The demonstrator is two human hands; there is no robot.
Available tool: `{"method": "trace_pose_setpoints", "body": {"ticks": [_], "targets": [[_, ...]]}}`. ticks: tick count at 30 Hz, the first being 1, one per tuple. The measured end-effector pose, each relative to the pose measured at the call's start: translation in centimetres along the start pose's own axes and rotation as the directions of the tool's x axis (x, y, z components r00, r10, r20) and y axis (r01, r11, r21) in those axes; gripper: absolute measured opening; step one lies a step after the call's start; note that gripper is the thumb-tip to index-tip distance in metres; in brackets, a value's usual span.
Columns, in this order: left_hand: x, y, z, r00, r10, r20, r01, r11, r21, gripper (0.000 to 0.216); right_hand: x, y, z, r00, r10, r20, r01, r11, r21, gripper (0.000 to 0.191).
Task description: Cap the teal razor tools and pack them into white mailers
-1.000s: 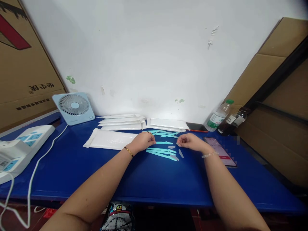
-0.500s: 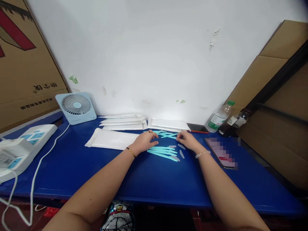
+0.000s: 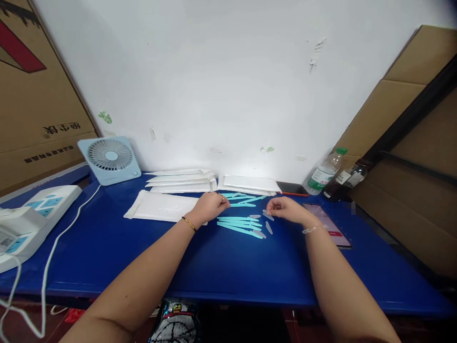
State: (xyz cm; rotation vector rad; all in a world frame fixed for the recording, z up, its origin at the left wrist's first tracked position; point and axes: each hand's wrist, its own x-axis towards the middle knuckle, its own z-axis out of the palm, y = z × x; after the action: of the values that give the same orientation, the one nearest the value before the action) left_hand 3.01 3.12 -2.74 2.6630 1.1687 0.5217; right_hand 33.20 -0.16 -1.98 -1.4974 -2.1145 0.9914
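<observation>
My left hand (image 3: pixel 213 206) is closed in a pinch on the left end of a slim turquoise eyebrow razor (image 3: pixel 243 205), which points to the right. Just behind it lies a loose heap of similar razors (image 3: pixel 243 196). Closer to me, several more razors (image 3: pixel 237 223) are fanned out side by side, with translucent blade covers at some right ends. My right hand (image 3: pixel 282 208) has its thumb and fingertips pinched at a clear blade cover (image 3: pixel 267 216), partly hidden by the fingers. Another loose cover (image 3: pixel 269 227) rests on the blue table just in front.
White padded packs (image 3: pixel 157 206) lie at left and along the wall. A blue fan (image 3: pixel 110 159) and power strip (image 3: pixel 43 214) stand left. At right are a phone (image 3: pixel 330 226), a dark phone-like slab (image 3: pixel 293 188), a clear bottle (image 3: pixel 325 174) and a dark bottle (image 3: pixel 344 182).
My right hand has moved from the razor heap slightly right and toward me, onto the blade cover. My left fingers have closed on a razor, now drawn apart from the heap.
</observation>
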Motion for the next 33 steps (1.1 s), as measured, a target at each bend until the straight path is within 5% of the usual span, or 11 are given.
{"method": "trace_pose_setpoints", "body": {"ticks": [2,6,8,17,23,28,33], "targets": [[-0.3,0.1,-0.3,0.998,-0.011,0.056,0.013,0.999,-0.040,0.027,0.0,0.9,-0.5,1.000,0.017,0.004,-0.017,1.000,-0.027,0.026],[-0.5,0.7,-0.3,0.993,0.019,0.118,-0.006,0.994,-0.109,0.020,1.5,2.6,0.1,0.938,-0.074,-0.340,-0.002,0.976,-0.217,0.025],[-0.4,0.8,-0.1,0.992,0.025,0.122,-0.008,0.990,-0.138,0.021,2.3,3.3,0.6,0.906,-0.133,-0.402,-0.002,0.948,-0.318,0.030],[-0.4,-0.1,0.8,0.999,-0.022,0.032,0.026,0.989,-0.148,0.032,3.0,4.0,1.1,0.928,-0.178,-0.326,0.022,0.902,-0.431,0.008],[-0.2,0.8,0.8,0.983,0.036,-0.180,-0.036,0.999,0.005,0.045,2.1,0.8,1.6,0.960,-0.160,-0.228,0.081,0.943,-0.323,0.010],[0.0,1.5,1.0,0.994,0.101,-0.050,-0.094,0.988,0.125,0.031,1.4,-2.3,2.6,0.964,-0.208,-0.169,0.192,0.976,-0.106,0.014],[0.1,1.2,0.6,0.998,0.061,-0.009,-0.059,0.989,0.133,0.030,0.8,-1.3,1.6,0.988,-0.120,-0.093,0.127,0.989,0.075,0.025]]}}
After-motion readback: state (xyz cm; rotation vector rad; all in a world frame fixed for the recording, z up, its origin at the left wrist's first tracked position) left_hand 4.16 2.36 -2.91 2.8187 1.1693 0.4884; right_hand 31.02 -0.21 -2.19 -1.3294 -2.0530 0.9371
